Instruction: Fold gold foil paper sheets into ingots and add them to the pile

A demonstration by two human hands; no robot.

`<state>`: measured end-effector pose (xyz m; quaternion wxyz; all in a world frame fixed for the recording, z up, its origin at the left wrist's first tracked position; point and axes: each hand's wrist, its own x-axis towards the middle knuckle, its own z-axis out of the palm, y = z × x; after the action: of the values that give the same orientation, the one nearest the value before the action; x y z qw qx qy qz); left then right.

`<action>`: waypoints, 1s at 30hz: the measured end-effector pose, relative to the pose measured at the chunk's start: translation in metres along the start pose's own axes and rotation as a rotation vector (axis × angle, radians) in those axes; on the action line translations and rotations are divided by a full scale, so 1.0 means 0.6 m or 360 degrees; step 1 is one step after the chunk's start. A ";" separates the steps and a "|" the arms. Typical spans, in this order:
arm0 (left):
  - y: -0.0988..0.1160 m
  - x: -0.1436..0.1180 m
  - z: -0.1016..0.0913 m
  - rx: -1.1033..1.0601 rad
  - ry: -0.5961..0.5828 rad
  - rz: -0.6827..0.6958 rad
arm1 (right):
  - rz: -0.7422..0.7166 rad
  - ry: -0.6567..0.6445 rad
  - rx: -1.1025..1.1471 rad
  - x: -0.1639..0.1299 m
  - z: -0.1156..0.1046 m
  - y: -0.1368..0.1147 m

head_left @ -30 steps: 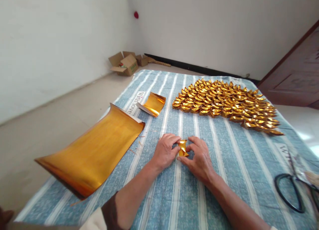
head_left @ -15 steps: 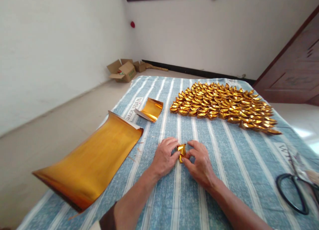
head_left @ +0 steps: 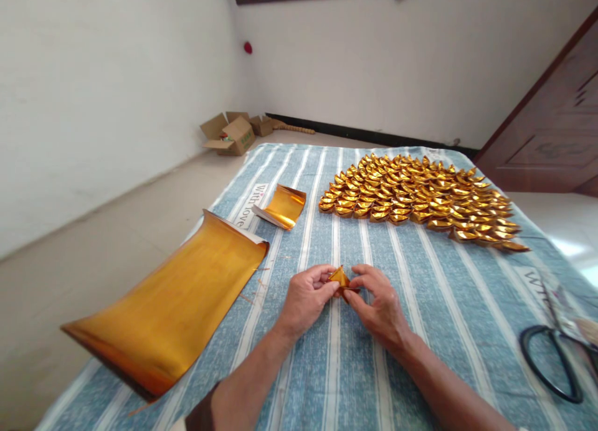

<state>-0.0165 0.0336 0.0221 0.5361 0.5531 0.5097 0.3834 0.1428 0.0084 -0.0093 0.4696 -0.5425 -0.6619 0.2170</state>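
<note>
Between my hands is a small folded piece of gold foil paper (head_left: 341, 274), its top peaked like a triangle. My left hand (head_left: 308, 292) pinches its left side between thumb and fingers. On the other side, my right hand (head_left: 377, 295) grips the lower right edge with thumb and index finger. Parts of the piece are hidden behind the fingertips. Farther back on the right lie rows of many folded gold paper ingots (head_left: 415, 197). A small stack of gold foil sheets (head_left: 283, 207) curls up at its ends, beyond my left hand.
A large curled gold foil sheet (head_left: 172, 306) covers the table's left side. Black-handled scissors (head_left: 551, 362) lie at the right edge. Thin foil slivers (head_left: 261, 288) are scattered on the striped cloth (head_left: 322, 369). An open cardboard box (head_left: 233, 135) stands on the floor behind.
The foil piece has gone from a narrow upright strip to a peaked, triangular shape with a part sticking out to the right. Both hands stay in about the same place.
</note>
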 end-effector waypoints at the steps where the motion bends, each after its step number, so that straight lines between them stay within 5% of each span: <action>1: 0.001 0.000 0.001 -0.0008 -0.0003 0.0001 | -0.0003 0.0002 -0.0003 0.000 0.000 0.000; 18: 0.002 0.000 0.002 -0.0289 0.0062 -0.0178 | 0.0262 -0.0049 0.0190 0.007 -0.007 -0.005; 30: 0.003 -0.005 0.003 -0.0355 0.0034 -0.0192 | 0.0156 0.0072 0.0102 0.005 0.000 -0.005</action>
<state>-0.0149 0.0306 0.0237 0.6109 0.4541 0.5020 0.4106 0.1416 0.0101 -0.0059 0.4904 -0.5638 -0.6164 0.2484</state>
